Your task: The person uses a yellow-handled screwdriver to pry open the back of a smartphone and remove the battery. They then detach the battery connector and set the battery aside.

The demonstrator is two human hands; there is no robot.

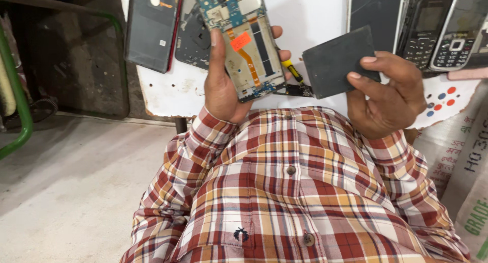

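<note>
1. I see the opened phone (244, 39) with a pale grey frame, a blue circuit board and an orange ribbon cable with an orange sticker.
2. The battery (339, 61) is flat dark grey.
3. My shirt (295, 192) is checked in red, white and mustard.
4. The surface (315, 14) is white, chipped at its edge.
5. The screwdriver (292, 70) shows a yellow handle.
6. The keypad phones (442, 29) are black and silver.

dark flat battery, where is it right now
The dark flat battery is pinched in the right hand, right of the opened phone held by the left hand.
</note>
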